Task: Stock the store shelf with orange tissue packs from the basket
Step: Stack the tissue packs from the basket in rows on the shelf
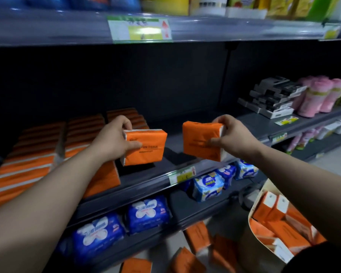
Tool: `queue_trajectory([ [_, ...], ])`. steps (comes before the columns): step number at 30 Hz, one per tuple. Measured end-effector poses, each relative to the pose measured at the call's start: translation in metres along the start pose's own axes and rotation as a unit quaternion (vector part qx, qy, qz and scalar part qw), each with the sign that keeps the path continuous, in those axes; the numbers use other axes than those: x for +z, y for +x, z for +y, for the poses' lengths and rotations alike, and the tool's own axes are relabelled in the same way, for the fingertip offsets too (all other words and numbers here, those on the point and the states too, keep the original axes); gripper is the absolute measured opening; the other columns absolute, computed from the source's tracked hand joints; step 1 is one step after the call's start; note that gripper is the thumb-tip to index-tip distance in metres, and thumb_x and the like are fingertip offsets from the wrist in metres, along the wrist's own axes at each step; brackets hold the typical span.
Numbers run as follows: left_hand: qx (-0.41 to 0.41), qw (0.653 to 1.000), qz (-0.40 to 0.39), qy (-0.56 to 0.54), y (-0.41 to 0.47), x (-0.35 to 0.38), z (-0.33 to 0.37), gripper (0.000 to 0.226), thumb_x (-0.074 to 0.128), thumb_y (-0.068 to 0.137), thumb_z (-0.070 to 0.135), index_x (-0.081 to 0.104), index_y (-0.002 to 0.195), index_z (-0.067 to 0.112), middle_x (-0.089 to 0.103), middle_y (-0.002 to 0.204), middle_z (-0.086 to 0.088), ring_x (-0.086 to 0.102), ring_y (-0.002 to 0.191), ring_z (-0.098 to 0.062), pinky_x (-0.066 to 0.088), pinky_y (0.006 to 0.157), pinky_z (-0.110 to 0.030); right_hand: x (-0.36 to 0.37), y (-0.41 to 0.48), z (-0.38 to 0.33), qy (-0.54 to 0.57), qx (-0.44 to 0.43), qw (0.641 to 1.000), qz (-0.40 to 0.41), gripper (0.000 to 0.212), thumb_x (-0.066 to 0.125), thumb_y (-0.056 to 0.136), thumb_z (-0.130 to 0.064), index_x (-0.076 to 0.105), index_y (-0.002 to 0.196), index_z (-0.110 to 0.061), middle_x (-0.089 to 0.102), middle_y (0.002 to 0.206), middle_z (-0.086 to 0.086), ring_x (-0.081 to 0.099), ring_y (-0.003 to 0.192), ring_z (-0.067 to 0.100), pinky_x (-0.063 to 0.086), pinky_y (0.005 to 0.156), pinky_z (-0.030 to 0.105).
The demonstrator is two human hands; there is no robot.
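Gripping left pack (pixel 150 154) widthwise, right pack (pixel 197 137) tilted

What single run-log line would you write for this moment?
left hand: grips orange pack | right hand: grips second orange pack | both over shelf | basket: packs remain

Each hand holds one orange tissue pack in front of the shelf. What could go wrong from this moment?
1. The left hand and the right hand each grip their pack at one end only. The left pack or the right pack might slip and fall off the shelf.
2. Loose packs lie on the floor below, so the person might step on them.
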State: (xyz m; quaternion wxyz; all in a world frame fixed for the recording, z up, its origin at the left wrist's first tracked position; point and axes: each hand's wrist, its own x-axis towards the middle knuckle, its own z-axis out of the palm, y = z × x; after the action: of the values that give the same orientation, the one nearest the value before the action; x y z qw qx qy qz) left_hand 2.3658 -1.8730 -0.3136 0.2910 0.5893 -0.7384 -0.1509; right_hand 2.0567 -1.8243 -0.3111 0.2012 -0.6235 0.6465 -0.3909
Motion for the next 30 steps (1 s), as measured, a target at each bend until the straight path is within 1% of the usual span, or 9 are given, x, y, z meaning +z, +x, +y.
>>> queue_trajectory([
  [3, 0.014, 1.000, -0.024, -0.007, 0.004, 0.004, -0.010, 0.050, 0.084, 0.066, 0.026, 0.058, 0.109, 0.027, 0.059, 0.101, 0.008, 0.057, 0.090, -0.012, 0.043, 0.076, -0.023, 0.009, 0.007, -0.002, 0.039, 0.025, 0.999, 0.029, 0.045, 0.078, 0.070, -0.014, 0.050, 0.105, -0.020, 0.060, 0.092, -0.006, 0.058, 0.078, 0.003, 0.045, 0.060, 0.020],
  [6, 0.019, 0.999, -0.033, 0.025, 0.008, 0.008, -0.017, 0.041, 0.084, 0.066, 0.025, 0.064, 0.102, 0.026, 0.064, 0.106, 0.001, 0.061, 0.092, -0.015, 0.045, 0.078, -0.023, 0.015, 0.011, -0.002, 0.031, 0.053, 0.997, 0.041, 0.046, 0.082, 0.069, -0.022, 0.049, 0.101, -0.020, 0.058, 0.086, -0.012, 0.058, 0.076, 0.000, 0.045, 0.056, 0.018],
  [9, 0.029, 0.997, -0.035, 0.066, 0.011, 0.014, -0.021, 0.041, 0.083, 0.065, 0.031, 0.066, 0.102, 0.027, 0.061, 0.111, 0.000, 0.059, 0.100, -0.018, 0.046, 0.087, -0.029, 0.020, 0.013, 0.001, -0.010, 0.055, 0.998, 0.025, 0.033, 0.080, 0.069, -0.028, 0.059, 0.087, -0.008, 0.063, 0.075, -0.002, 0.061, 0.067, 0.013, 0.047, 0.054, 0.025],
  [11, 0.039, 0.993, -0.018, 0.108, 0.011, 0.017, -0.023, 0.041, 0.081, 0.065, 0.039, 0.066, 0.102, 0.031, 0.060, 0.111, 0.003, 0.056, 0.105, -0.020, 0.046, 0.089, -0.032, 0.024, 0.013, -0.001, 0.007, 0.049, 0.999, 0.009, 0.027, 0.077, 0.073, -0.028, 0.061, 0.088, -0.011, 0.065, 0.077, 0.002, 0.062, 0.067, 0.016, 0.047, 0.054, 0.026],
  [14, 0.040, 0.982, 0.015, 0.182, 0.014, 0.020, -0.025, 0.041, 0.079, 0.064, 0.048, 0.064, 0.099, 0.034, 0.060, 0.108, 0.003, 0.056, 0.104, -0.022, 0.043, 0.082, -0.031, 0.031, 0.015, -0.007, 0.053, 0.047, 0.997, -0.026, 0.022, 0.067, 0.083, -0.025, 0.054, 0.099, -0.019, 0.062, 0.086, 0.000, 0.063, 0.071, 0.017, 0.052, 0.048, 0.024],
  [18, 0.035, 0.969, 0.024, 0.244, 0.017, 0.024, -0.030, 0.039, 0.077, 0.063, 0.051, 0.058, 0.093, 0.034, 0.062, 0.102, 0.003, 0.058, 0.095, -0.022, 0.037, 0.070, -0.030, 0.038, 0.020, -0.012, 0.088, 0.095, 0.988, -0.086, 0.031, 0.067, 0.086, -0.025, 0.047, 0.109, -0.018, 0.058, 0.099, 0.006, 0.067, 0.082, 0.028, 0.059, 0.054, 0.045],
  [21, 0.022, 0.967, 0.017, 0.255, 0.022, 0.025, -0.030, 0.040, 0.078, 0.064, 0.049, 0.050, 0.086, 0.031, 0.061, 0.096, 0.005, 0.057, 0.085, -0.020, 0.037, 0.064, -0.029, 0.041, 0.028, -0.011, 0.017, 0.056, 0.996, -0.069, 0.042, 0.075, 0.075, -0.014, 0.049, 0.108, -0.019, 0.061, 0.097, 0.006, 0.064, 0.079, 0.019, 0.057, 0.054, 0.032],
  [26, -0.002, 0.965, -0.007, 0.263, 0.023, 0.020, -0.026, 0.041, 0.080, 0.061, 0.051, 0.046, 0.072, 0.029, 0.056, 0.079, 0.007, 0.054, 0.074, -0.016, 0.037, 0.057, -0.028, 0.044, 0.038, -0.012, -0.011, 0.044, 0.998, -0.040, 0.052, 0.086, 0.059, -0.012, 0.052, 0.097, -0.019, 0.061, 0.082, -0.003, 0.059, 0.066, 0.009, 0.048, 0.051, 0.024],
  [30, 0.001, 0.976, -0.040, 0.216, 0.019, 0.014, -0.029, 0.037, 0.080, 0.062, 0.044, 0.048, 0.073, 0.029, 0.056, 0.084, 0.008, 0.053, 0.078, -0.015, 0.038, 0.060, -0.028, 0.044, 0.038, -0.018, 0.037, -0.007, 0.998, -0.042, 0.043, 0.085, 0.057, -0.004, 0.056, 0.084, -0.020, 0.069, 0.084, 0.004, 0.066, 0.075, 0.019, 0.056, 0.067, 0.032],
])
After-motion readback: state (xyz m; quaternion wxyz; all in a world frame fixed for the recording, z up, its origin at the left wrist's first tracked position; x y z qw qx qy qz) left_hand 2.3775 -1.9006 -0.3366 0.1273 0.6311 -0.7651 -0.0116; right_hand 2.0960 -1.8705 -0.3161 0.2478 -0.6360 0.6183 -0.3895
